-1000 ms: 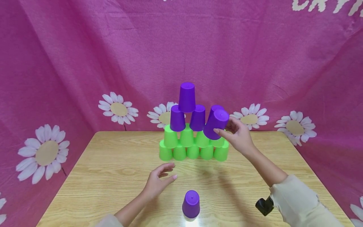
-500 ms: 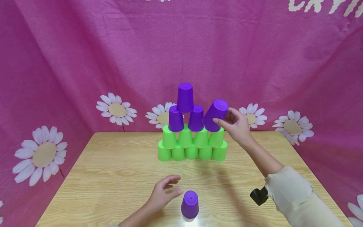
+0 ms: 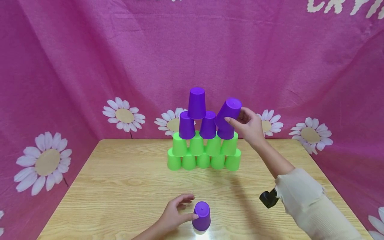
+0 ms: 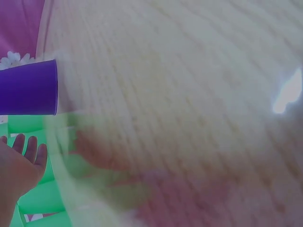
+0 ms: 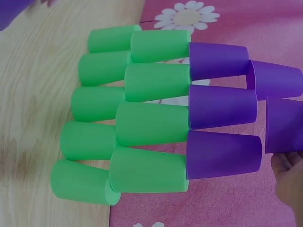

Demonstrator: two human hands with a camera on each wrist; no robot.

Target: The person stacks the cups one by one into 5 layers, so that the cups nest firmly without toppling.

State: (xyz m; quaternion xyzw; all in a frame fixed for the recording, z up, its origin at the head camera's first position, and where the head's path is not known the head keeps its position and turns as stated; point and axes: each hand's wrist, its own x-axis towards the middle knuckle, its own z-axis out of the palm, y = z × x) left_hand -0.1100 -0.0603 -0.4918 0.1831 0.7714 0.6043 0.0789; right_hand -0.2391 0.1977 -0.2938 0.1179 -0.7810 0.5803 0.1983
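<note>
My right hand (image 3: 250, 125) holds a purple cup (image 3: 229, 110) upside down and slightly tilted, thumb on the near side. In the right wrist view a small gap separates this held cup (image 5: 286, 125) from the rightmost purple cup (image 5: 225, 153) of the third row. That row has three purple cups, resting on two rows of green cups (image 3: 196, 145). One more purple cup (image 3: 197, 103) stands across the left two. Near the front, my left hand (image 3: 175, 213) is beside a lone upturned purple cup (image 3: 202, 216), its thumb overlapping the cup's side; whether they touch I cannot tell.
The wooden table (image 3: 120, 186) extends around the stack and toward the front. A pink cloth (image 3: 192, 50) with printed daisies hangs close behind and at both sides. A black device (image 3: 269, 198) sits by the right sleeve (image 3: 303, 196).
My right hand has raised its cup from in front of the third row's right end to above it. My left hand has come down and right, up to the lone purple cup.
</note>
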